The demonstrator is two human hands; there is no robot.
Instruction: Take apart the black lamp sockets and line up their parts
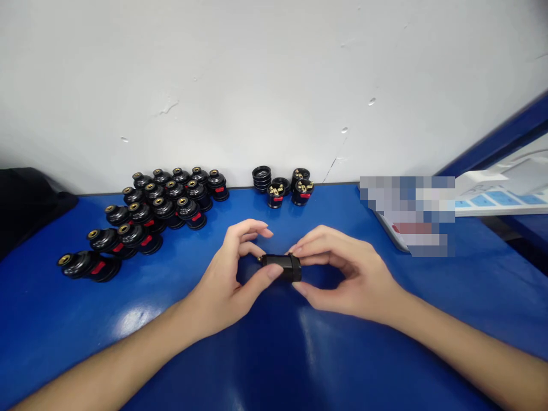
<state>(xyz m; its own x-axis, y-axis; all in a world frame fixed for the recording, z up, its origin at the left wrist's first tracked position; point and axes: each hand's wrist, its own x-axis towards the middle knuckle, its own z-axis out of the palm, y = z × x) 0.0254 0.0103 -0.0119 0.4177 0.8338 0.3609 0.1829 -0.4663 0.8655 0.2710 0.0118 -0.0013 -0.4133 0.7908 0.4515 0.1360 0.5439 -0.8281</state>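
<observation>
Between my two hands, above the blue table, a black lamp socket body (277, 267) lies on its side, a bit of brass showing at its left end. My left hand (240, 271) grips it with the thumb along the near side and a finger behind; the other fingers curl above. At the socket's right end, my right hand (342, 274) pinches a black ring (296, 268) around it, thumb below and fingertips on top. Whether the ring is a separate part I cannot tell.
Several black lamp sockets (171, 208) with domed caps and red switches stand in rows at the left. Near the wall are open socket bodies (302, 193) with brass contacts and black threaded rings (261, 179). A blurred-out object (411, 217) lies right; dark cloth (29, 205) sits far left.
</observation>
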